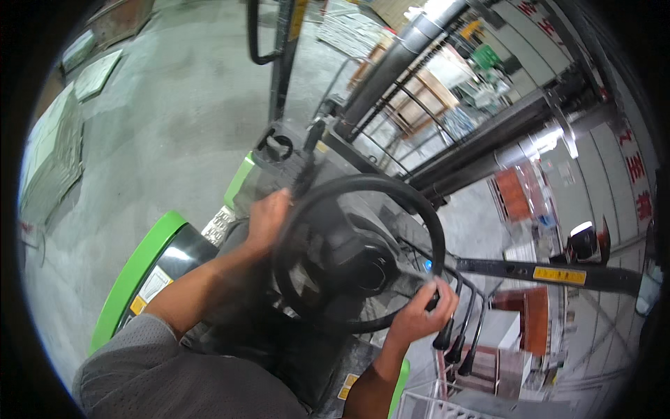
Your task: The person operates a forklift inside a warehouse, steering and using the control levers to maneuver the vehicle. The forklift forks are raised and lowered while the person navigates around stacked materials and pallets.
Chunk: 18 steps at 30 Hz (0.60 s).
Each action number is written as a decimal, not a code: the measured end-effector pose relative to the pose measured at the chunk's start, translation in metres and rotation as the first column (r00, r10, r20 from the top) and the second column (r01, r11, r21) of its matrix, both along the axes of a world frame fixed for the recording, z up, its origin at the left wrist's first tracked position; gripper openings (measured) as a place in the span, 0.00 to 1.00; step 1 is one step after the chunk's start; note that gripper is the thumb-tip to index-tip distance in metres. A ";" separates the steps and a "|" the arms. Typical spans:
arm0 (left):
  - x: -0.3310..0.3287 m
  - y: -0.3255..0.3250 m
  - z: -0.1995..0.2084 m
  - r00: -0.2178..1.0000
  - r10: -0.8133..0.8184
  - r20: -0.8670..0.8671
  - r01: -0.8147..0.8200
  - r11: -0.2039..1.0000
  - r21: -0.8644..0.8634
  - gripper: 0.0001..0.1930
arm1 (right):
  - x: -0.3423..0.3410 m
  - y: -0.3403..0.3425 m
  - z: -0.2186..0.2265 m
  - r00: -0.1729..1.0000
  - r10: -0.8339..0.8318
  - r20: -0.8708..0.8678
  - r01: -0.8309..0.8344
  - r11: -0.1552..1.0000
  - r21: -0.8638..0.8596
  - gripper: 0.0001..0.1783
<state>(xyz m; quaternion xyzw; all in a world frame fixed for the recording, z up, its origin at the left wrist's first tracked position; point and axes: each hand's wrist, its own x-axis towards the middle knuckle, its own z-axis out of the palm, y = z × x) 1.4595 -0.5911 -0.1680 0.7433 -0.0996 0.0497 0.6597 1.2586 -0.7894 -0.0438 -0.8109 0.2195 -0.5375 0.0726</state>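
Grey concrete floor (174, 105), stacked boards (52, 153)

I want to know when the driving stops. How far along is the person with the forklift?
Done: the person sits at the controls, both hands placed. In hand: the left hand grips the black steering wheel at its left rim, and the right hand holds one of the black levers. Left: the pictures cannot settle it; the mast points at stacked goods, and no load is visible.

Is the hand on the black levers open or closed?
Closed. The right hand curls its fingers around a black lever beside the steering wheel.
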 end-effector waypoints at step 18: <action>0.035 0.055 -0.016 0.975 -0.070 -0.210 0.019 0.971 -0.238 0.21 | 0.179 0.153 0.028 0.929 0.370 0.029 -0.367 0.927 -0.081 0.06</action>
